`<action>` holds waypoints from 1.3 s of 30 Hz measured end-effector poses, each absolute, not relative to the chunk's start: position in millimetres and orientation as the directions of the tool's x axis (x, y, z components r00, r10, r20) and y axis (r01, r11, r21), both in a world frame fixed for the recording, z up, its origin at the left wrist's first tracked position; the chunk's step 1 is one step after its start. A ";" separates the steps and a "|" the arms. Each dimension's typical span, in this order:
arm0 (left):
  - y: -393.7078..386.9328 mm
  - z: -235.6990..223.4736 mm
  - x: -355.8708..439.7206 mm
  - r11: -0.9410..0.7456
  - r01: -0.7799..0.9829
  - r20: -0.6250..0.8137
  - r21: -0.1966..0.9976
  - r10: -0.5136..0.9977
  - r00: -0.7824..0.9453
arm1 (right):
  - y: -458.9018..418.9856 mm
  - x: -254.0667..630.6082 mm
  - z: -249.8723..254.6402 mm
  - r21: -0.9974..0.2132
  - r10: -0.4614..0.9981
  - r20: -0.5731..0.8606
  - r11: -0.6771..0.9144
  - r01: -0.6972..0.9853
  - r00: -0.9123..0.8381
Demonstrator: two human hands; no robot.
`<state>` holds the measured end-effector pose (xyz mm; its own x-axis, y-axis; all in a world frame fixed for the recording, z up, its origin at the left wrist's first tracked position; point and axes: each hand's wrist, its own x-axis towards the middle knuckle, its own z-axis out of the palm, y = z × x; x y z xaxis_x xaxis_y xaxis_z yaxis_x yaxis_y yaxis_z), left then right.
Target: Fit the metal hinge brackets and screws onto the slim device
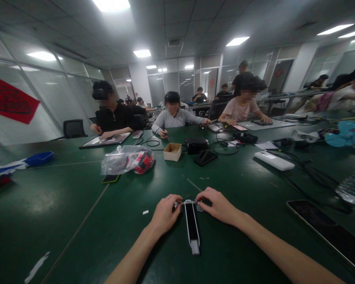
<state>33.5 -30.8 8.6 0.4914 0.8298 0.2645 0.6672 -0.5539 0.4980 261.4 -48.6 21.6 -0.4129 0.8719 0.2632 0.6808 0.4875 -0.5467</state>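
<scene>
A large green table [106, 221] fills the foreground, with people seated along its far side. Farther back, left of centre, sits a clear plastic bag [118, 162] with red and black contents. Nearer, the left hand [165, 213] and right hand [220, 206] face each other, thumbs and fingers nearly closed, each pinching a small grey fitting [199, 208]. Between them, a slim black device [191, 221] in a white frame points toward the viewer. A white scrap [145, 212] lies beside the left hand.
</scene>
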 end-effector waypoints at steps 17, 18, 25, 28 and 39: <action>-30.7 8.3 33.7 -0.549 0.667 0.263 0.504 0.833 0.486 | -47.9 259.6 18.3 -0.592 0.901 0.236 0.430 0.682 -0.363; -30.6 8.3 33.6 -0.550 0.664 0.265 0.506 0.832 0.487 | -47.8 259.8 18.0 -0.592 0.903 0.231 0.425 0.685 -0.361; -30.7 9.2 33.2 -0.557 0.664 0.268 0.498 0.828 0.493 | -49.4 259.3 20.6 -0.584 0.899 0.235 0.434 0.686 -0.369; -30.7 8.7 33.0 -0.561 0.661 0.272 0.498 0.825 0.495 | -48.8 259.7 21.1 -0.575 0.894 0.233 0.444 0.687 -0.383; -32.2 8.3 32.3 -0.553 0.656 0.277 0.513 0.830 0.484 | -44.9 263.5 16.5 -0.544 0.875 0.247 0.480 0.688 -0.416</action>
<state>32.3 -32.2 8.3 0.4839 0.8302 0.2768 0.6561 -0.5535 0.5130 263.5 -44.9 16.5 -0.4161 0.8752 0.2468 0.6876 0.4805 -0.5443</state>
